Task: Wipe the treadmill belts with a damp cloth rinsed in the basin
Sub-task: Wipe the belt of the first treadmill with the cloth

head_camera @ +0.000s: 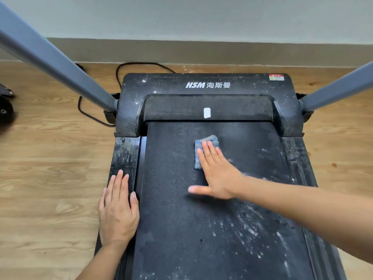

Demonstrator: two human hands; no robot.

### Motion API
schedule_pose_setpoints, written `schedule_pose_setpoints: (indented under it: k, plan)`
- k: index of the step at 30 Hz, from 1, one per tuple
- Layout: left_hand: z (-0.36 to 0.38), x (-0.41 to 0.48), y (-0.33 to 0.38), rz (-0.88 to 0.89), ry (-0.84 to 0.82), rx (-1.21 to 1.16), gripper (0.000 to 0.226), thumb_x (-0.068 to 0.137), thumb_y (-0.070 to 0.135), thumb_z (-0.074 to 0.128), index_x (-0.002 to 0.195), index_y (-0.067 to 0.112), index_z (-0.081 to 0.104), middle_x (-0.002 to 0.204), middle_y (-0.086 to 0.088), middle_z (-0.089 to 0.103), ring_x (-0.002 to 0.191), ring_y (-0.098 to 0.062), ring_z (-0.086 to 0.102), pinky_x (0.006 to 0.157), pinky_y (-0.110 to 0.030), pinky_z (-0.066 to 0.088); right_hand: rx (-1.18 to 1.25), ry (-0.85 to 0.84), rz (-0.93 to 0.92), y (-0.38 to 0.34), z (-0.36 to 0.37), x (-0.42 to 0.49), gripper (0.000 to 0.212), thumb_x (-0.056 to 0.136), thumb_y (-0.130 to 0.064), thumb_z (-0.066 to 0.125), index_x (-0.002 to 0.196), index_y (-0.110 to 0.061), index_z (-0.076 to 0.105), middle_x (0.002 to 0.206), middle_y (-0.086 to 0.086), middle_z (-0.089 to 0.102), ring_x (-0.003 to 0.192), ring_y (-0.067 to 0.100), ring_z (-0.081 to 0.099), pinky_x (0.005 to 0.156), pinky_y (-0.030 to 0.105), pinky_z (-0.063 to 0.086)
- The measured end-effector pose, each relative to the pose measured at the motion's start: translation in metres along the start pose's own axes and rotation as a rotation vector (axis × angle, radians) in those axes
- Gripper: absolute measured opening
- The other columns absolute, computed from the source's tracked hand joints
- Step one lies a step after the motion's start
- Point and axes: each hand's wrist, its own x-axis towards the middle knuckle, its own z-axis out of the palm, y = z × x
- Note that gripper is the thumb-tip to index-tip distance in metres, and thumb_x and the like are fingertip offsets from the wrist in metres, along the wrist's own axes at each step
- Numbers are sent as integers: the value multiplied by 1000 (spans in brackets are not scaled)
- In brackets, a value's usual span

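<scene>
A black treadmill belt [177, 229] runs from the motor cover toward me, with white dust streaks on its right and lower part. A folded blue cloth [203, 141] lies on the belt near its far end. My right hand [218, 174] lies flat on the cloth, fingers together and thumb spread to the left, pressing it onto the belt. Most of the cloth is hidden under the palm. My left hand [118, 209] rests flat on the left side rail [126, 152], holding nothing. No basin is in view.
The black motor cover [207, 85] carries white lettering and dust specks. Two grey uprights [60, 67] [339, 89] slant outward from it. A black power cable [94, 116] loops on the wooden floor [40, 178] at the left. A dark object [6, 110] sits at the far left edge.
</scene>
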Motion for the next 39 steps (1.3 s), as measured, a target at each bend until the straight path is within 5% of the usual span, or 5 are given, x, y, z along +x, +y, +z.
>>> schedule_pose_setpoints:
  k: [7,15,23,33,39]
  plan:
    - [-1,-1,2,-4,-2,6,61,103,38,38,158,12,44,172,4,29,160,-16,23,128,-49,26,-184,70,-331,-43,89,-104,124,87,-95,24,161,4,24,169,29,16,159,42,12,123,51,16]
    - [-2,-2,3,-5,-10,-6,61,103,38,38,158,13,43,172,5,28,160,-16,23,127,-50,25,-79,62,80,-4,-28,41,140,68,-101,-6,164,2,-8,172,23,-12,160,34,-15,131,49,0]
    - [-2,-3,1,-4,-6,-21,61,103,39,37,158,13,43,172,5,28,161,-14,21,128,-49,25,-128,29,-320,-66,72,-107,119,88,-88,33,160,6,26,168,27,16,159,40,11,126,53,23]
    - [-5,-2,3,-15,-31,-30,62,103,41,37,159,16,41,173,8,24,161,-13,18,128,-49,23,-42,70,55,8,-38,46,132,74,-95,-2,164,2,-5,173,22,-11,161,33,-11,132,47,3]
    - [-3,-3,1,-20,-33,-39,63,102,43,35,159,15,42,173,7,25,161,-13,18,128,-49,23,-80,115,-93,-39,79,-99,118,92,-86,30,162,8,12,169,32,1,159,46,-1,128,57,18]
